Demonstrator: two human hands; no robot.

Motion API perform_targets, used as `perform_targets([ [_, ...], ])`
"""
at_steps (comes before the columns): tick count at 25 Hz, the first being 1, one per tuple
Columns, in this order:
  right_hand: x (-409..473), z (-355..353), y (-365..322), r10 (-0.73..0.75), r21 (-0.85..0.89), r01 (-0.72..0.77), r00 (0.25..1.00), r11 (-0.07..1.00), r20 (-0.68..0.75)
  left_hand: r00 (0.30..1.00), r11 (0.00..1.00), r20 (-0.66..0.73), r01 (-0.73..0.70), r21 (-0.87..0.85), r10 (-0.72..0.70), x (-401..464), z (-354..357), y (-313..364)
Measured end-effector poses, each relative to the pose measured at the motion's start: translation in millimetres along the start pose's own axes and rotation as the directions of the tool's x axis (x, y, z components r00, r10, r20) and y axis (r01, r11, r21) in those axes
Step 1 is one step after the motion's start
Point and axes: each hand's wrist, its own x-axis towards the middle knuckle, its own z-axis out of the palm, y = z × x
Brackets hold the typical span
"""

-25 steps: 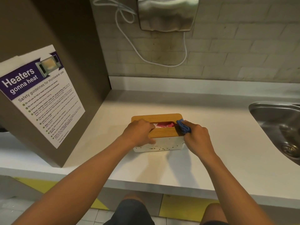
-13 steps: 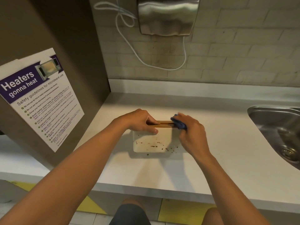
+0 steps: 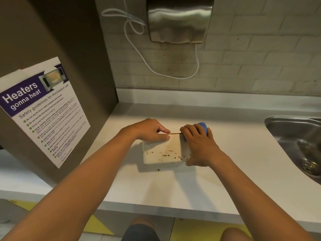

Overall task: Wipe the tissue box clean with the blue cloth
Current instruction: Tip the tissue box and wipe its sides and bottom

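Both hands on the tissue box [image 3: 162, 151], mid-bench [image 3: 225, 185]. My left hand [image 3: 150, 130] pinches its upper left edge, fingers curled. My right hand [image 3: 198, 145] clasps the right end, a wadded blue cloth [image 3: 202, 126] under the fingers. Box: white side up, brown specks across it, thin wooden lid edge showing. Poster [image 3: 43, 110] on the left panel: "Heaters gonna heat", "Safety guidelines for microwave use". Steel sink [image 3: 293, 136] at right.
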Motion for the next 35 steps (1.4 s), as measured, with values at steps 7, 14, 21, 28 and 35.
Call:
perform_targets([
  [7, 2.5, 9.5, 1.6, 0.001, -0.017, -0.001, 0.998, 1.000, -0.056, 0.944, 0.880, -0.277, -0.027, 0.474, 0.178, -41.6, 51.3, 3.8],
  [14, 8.0, 3.3, 7.0, 0.003, 0.065, -0.005, 1.000, 0.998, 0.020, 0.885, 0.805, -0.428, 0.116, 0.582, 0.182, -22.3, 92.4, -7.7],
  [21, 0.3, -13.5, 21.5, 0.262, 0.670, -0.063, 0.944, 0.739, -0.199, 0.853, 0.841, -0.467, 0.062, 0.537, 0.235, -22.3, 90.2, -13.5],
  [28, -41.2, 2.7, 8.0, 0.582, 0.841, -0.093, 0.761, 0.533, -0.285, 0.887, 0.870, -0.408, 0.016, 0.493, 0.215, -22.6, 88.0, -7.7],
  [35, -73.6, 9.4, -3.8, 0.668, 0.871, -0.152, 0.706, 0.467, -0.235, 0.931, 0.878, -0.315, -0.010, 0.478, 0.182, -31.5, 77.6, 5.5],
])
